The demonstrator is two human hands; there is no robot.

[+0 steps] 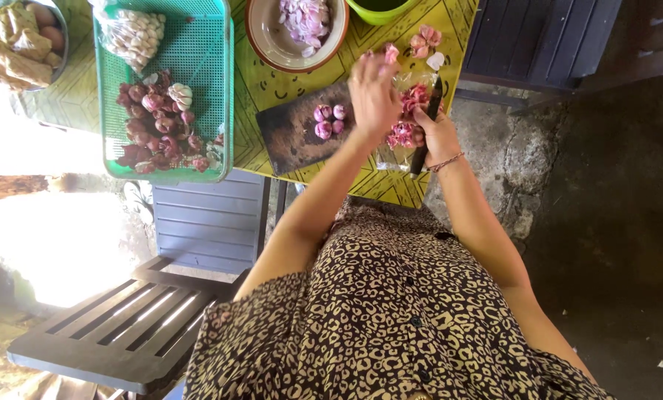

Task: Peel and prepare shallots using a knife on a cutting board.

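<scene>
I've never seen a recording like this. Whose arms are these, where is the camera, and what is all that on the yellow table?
There is no machine here: a person wears one camera on the head, so you look down past a patterned dress at their own two arms. The left hand is raised over a dark cutting board, where a few peeled shallots lie. What its fingers pinch is hidden from view. The right hand, with a bracelet at the wrist, grips a dark-handled knife above a heap of pink peelings. On the yellow tablecloth also stand a green tray holding unpeeled shallots and a bag of garlic, a bowl of cut shallot pieces, and a green bowl. Dark slatted chairs stand beside the table.
</scene>
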